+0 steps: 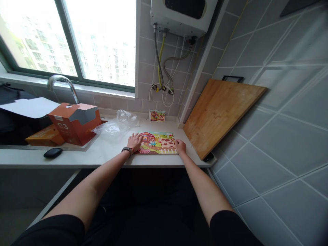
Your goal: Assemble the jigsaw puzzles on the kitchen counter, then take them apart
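A colourful farm-scene jigsaw puzzle (156,142) lies flat on the white counter, showing a red barn, a spotted cow and a white fence. My left hand (134,141), with a watch on its wrist, rests over the puzzle's left edge with fingers stretched out. At the opposite edge, my right hand (180,146) has its fingers curled and pressed together against the board's rim; the fingertips are partly hidden. Behind the puzzle, a small card (157,115) with a similar farm picture leans against the tiled wall.
Crumpled clear plastic (115,124) lies left of the puzzle. Further left are an orange box (75,124), a flatter orange box (44,136), a black mouse-shaped object (53,152) and a faucet (63,82). A wooden board (222,112) leans on the right wall.
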`<state>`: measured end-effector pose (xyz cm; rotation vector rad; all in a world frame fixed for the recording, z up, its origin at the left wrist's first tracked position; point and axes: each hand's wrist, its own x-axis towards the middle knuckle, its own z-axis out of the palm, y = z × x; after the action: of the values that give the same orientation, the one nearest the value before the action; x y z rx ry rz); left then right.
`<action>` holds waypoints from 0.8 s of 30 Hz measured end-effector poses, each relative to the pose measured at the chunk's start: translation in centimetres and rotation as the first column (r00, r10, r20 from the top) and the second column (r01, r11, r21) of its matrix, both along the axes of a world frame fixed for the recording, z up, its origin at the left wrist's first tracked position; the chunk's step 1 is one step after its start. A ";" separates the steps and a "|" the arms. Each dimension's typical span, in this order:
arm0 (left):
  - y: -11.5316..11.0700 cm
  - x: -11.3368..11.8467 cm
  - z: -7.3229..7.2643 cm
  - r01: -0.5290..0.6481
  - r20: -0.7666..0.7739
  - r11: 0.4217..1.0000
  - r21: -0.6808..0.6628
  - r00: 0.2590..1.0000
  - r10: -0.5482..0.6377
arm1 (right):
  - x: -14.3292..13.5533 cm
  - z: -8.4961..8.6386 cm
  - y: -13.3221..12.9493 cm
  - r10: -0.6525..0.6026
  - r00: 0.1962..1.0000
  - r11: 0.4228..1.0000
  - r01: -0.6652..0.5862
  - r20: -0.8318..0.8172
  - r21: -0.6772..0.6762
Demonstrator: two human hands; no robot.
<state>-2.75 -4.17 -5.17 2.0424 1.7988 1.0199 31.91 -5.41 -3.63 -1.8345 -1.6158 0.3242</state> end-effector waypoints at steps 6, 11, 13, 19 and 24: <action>-0.3 0.0 0.7 -0.083 -0.045 0.995 -0.063 0.996 0.081 | -0.3 0.2 -0.5 0.027 0.999 0.999 -0.028 0.037 0.018; -0.1 -0.4 1.2 -0.231 -0.061 0.968 -0.103 0.972 0.225 | -0.3 -0.2 -0.4 0.045 0.997 0.999 -0.047 0.064 0.025; -0.1 -0.5 1.3 -0.276 -0.064 0.955 -0.108 0.961 0.270 | -0.2 -0.4 -0.1 0.056 0.995 0.998 -0.059 0.076 0.028; -0.2 -1.0 1.3 -0.339 -0.063 0.934 -0.113 0.941 0.334 | -0.3 -1.0 0.2 0.112 0.987 0.992 -0.118 0.119 0.046; -0.4 -1.5 1.2 -0.293 -0.072 0.949 -0.115 0.955 0.286 | -0.2 -1.3 0.3 0.166 0.977 0.983 -0.175 0.135 0.057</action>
<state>-4.26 -4.53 -3.98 1.7849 2.1803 0.9026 31.66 -5.16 -4.88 -1.6990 -1.8567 0.2246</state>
